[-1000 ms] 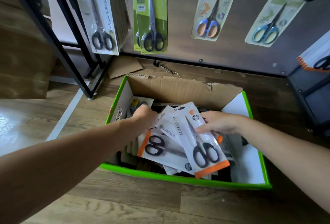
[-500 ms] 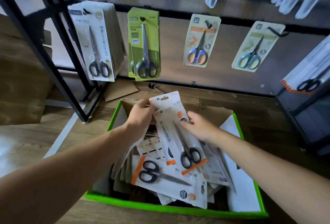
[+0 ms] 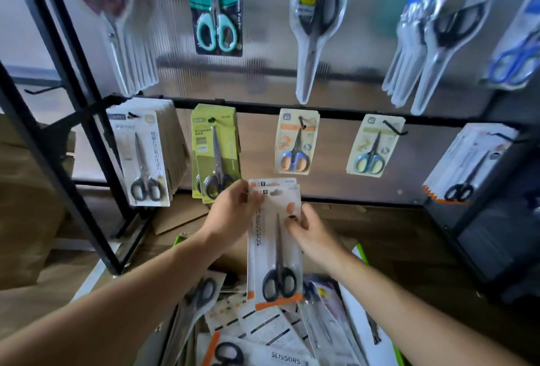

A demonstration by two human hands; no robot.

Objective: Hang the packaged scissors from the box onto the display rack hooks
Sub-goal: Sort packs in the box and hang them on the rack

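Left hand (image 3: 233, 211) and right hand (image 3: 312, 237) pinch seemingly two scissors packs (image 3: 274, 248), now raised above the box (image 3: 355, 301).

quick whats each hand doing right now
Left hand: pinches the top left corner of the scissor packs.
Right hand: grips the packs' right edge.

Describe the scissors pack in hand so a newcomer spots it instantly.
Below the display rack and its lower row, above the open box, a white card is held up. The left hand pinches its top corner and the right hand its right edge. Unlike hooked or boxed packs, it stands upright in mid-air: black handles, orange bottom strip, SCISSORS printed vertically.
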